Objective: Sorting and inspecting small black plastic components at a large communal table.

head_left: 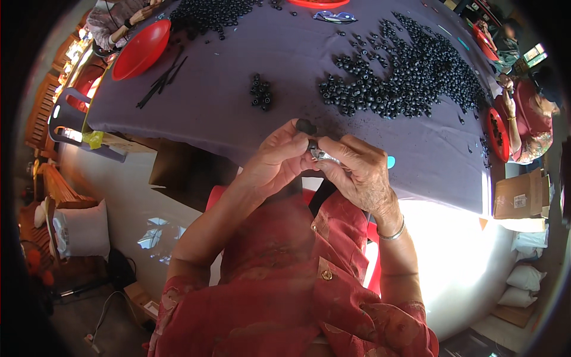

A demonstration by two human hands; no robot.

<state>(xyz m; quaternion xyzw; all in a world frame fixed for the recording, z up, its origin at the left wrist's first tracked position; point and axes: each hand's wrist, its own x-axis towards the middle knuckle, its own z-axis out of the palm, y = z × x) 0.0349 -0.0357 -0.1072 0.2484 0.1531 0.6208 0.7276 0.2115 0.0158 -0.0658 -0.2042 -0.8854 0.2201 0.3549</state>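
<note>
My left hand (275, 156) is closed in front of my chest, pinching a small round black piece (312, 144) between thumb and fingers. A black cover (306, 126) appears to sit on one of its fingertips. Against the piece, my right hand (358, 174) grips a small silver metal tool (323, 155); the fingers hide most of it, so its kind cannot be made out. Just beyond my hands, a small cluster of black ring-like pieces (260, 92) lies on the purple-grey tablecloth (214, 110). A much larger heap of such pieces (398, 77) spreads to the right.
Black strips (163, 82) and a red basin (141, 50) lie at the table's left. Glasses (335, 17) rest at the far side. Other people sit at the left and right edges, with another red basin (497, 134) at right. Cardboard boxes (518, 195) stand beside the table.
</note>
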